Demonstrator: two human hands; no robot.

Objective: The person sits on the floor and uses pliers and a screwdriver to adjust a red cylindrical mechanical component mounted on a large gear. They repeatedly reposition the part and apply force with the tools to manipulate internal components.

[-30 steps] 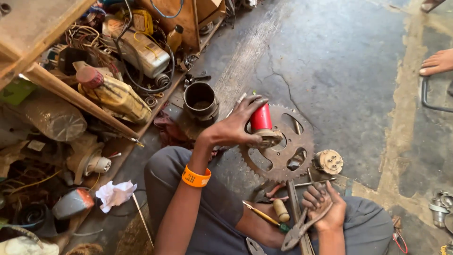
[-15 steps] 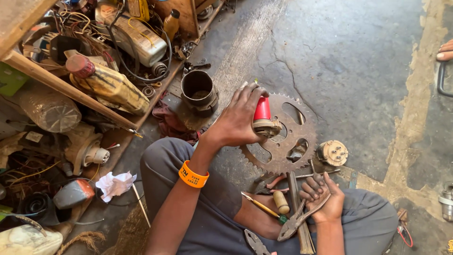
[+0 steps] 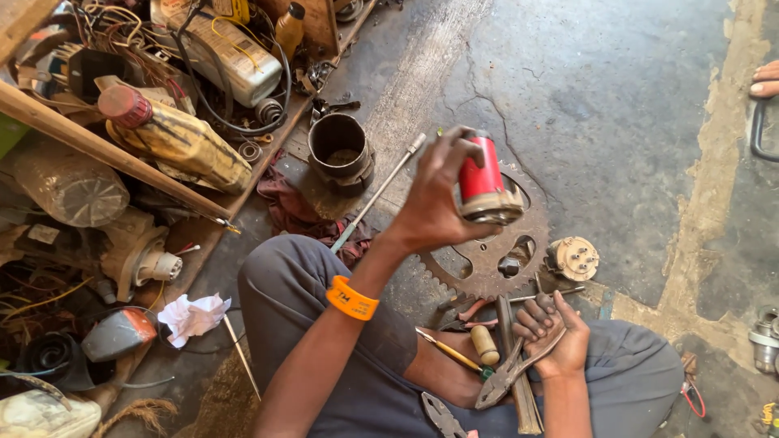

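Observation:
My left hand (image 3: 438, 195), with an orange wristband (image 3: 351, 298) on its wrist, is raised and grips a red cylindrical part (image 3: 484, 182) with a metal base. Below it a large toothed sprocket (image 3: 487, 259) lies flat on the concrete floor. My right hand (image 3: 552, 332) rests palm up on my knee and holds pliers (image 3: 507, 373), with a thin metal rod (image 3: 560, 294) by its fingers. A wooden-handled screwdriver (image 3: 454, 353) and a small wooden peg (image 3: 485, 345) lie on my lap.
A dark metal cup (image 3: 341, 150) and a long rod (image 3: 377, 191) sit on the floor left of the sprocket. A small round metal part (image 3: 574, 258) lies to its right. Cluttered shelves (image 3: 114, 154) with bottles, cables and motor parts fill the left. Another person's toes (image 3: 765, 79) show at the right edge.
My left hand has lifted the red cylindrical part off the sprocket and tilted it. My right hand stays on my knee with the pliers.

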